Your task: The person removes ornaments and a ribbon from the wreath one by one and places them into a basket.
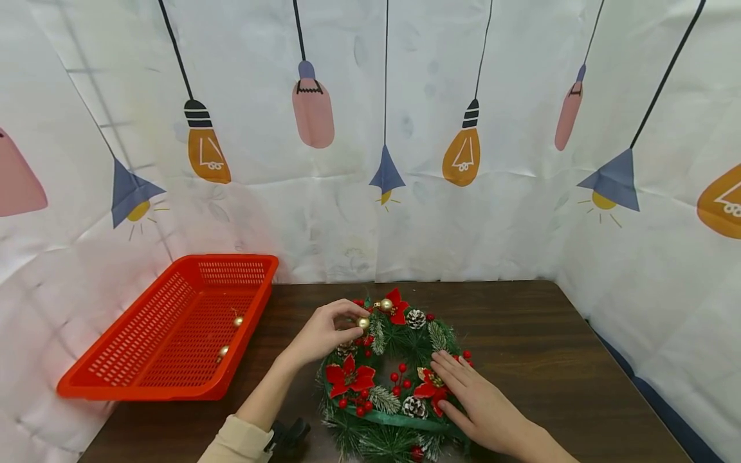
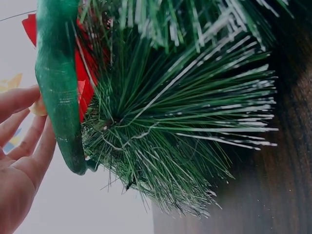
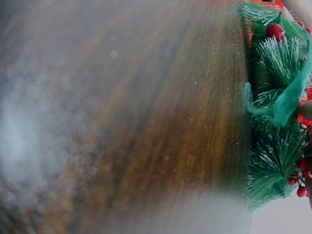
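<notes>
A green Christmas wreath [image 1: 384, 344] with red flowers, berries and pine cones lies on the dark table. At its upper left, my left hand [image 1: 330, 331] pinches a small gold ball [image 1: 363, 323] between thumb and fingers. A second gold ball [image 1: 386, 305] sits on the wreath beside a red flower [image 1: 397, 306]. My right hand [image 1: 477, 402] rests on the wreath's right side with fingers stretched out, partly over another red flower [image 1: 431, 386]. In the left wrist view, a green ribbon [image 2: 58, 87] crosses in front of the fingertips and hides part of the gold ball.
A red plastic basket [image 1: 139, 391] stands at the left of the table [image 1: 521, 341], with two gold balls inside, one [image 1: 238, 321] near its right wall. A white curtain [image 1: 347, 225] printed with lamps hangs behind the table. Dark wood grain fills most of the right wrist view.
</notes>
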A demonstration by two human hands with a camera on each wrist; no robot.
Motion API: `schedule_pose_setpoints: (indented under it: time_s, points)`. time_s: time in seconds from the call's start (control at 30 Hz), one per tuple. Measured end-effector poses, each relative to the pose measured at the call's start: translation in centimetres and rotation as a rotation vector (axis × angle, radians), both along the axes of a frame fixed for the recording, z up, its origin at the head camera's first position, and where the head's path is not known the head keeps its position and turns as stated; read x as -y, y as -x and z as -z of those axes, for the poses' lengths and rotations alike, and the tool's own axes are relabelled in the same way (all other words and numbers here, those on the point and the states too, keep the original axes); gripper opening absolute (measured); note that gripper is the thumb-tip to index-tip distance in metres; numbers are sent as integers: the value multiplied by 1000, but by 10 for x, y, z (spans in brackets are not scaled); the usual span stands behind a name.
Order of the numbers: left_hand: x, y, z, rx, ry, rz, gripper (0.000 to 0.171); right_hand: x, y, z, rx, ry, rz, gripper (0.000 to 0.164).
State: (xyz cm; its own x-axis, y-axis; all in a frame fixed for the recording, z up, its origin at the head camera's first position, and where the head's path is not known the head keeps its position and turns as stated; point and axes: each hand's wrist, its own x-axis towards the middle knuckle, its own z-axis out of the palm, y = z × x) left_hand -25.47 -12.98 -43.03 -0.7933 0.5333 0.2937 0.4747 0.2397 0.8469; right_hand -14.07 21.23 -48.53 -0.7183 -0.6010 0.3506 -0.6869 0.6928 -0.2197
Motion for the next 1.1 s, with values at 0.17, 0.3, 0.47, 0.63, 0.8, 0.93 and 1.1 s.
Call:
schedule_pose_setpoints:
  time_s: [0.17, 0.3, 0.47, 0.63, 0.8, 0.93, 1.1]
  points:
    - [-2, 3, 0, 2, 17, 17, 29, 1, 0, 0, 0, 5, -1, 61]
    - [-5, 4, 1, -22, 19, 36, 29, 1, 0, 1, -1, 10, -5, 61]
    - [-8, 4, -1, -40, 35, 40, 29, 2, 0, 1, 6, 20, -10, 61]
    - [-7, 2, -5, -5, 28, 30, 30, 2, 0, 1, 12, 25, -10, 61]
    - [-1, 0, -12, 20, -14, 23, 30, 2, 0, 1, 16, 29, -12, 61]
    - [6, 0, -15, 15, -35, 8, 29, 2, 0, 1, 12, 22, -6, 61]
    - [15, 0, -19, -9, -43, -27, 29, 2, -1, 0, 3, 15, 1, 61]
